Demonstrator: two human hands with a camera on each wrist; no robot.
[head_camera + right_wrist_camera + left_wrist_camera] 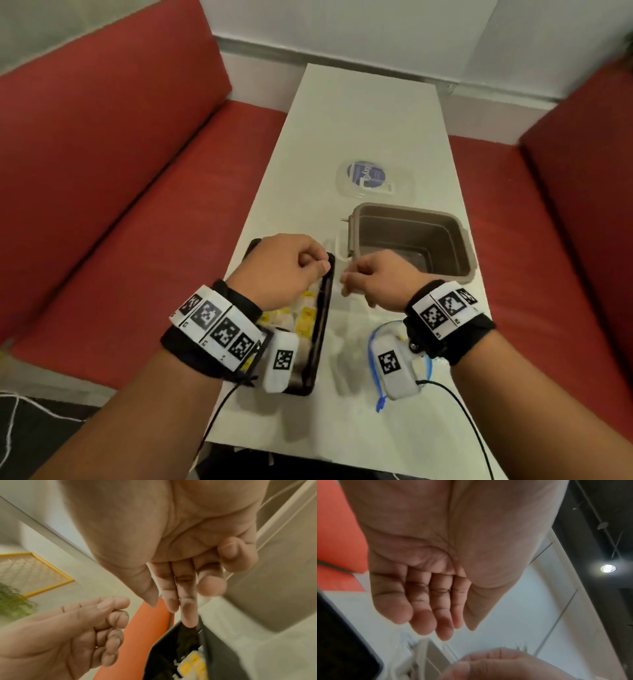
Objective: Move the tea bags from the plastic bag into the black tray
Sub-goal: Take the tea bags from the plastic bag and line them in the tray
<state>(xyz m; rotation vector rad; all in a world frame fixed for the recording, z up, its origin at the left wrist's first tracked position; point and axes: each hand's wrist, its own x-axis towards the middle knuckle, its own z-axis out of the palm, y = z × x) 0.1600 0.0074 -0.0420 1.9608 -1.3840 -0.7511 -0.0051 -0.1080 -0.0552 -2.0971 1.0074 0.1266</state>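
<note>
Head view: left hand (281, 267) and right hand (380, 279) are hovering, grips loosely curled and empty, over the black tray (325, 308) of tea bags (305, 313); checking the plastic bag (394, 332) is advisable.

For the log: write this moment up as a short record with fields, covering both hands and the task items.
left hand: above black tray, fingers loosely curled, nothing seen in them
right hand: just right of the tray's rim; grip unclear
tea bags: in the tray, yellow tags showing
plastic bag: on the white table beneath the right wrist; contents unclear
grey tub: open-topped, right of the tray
</note>
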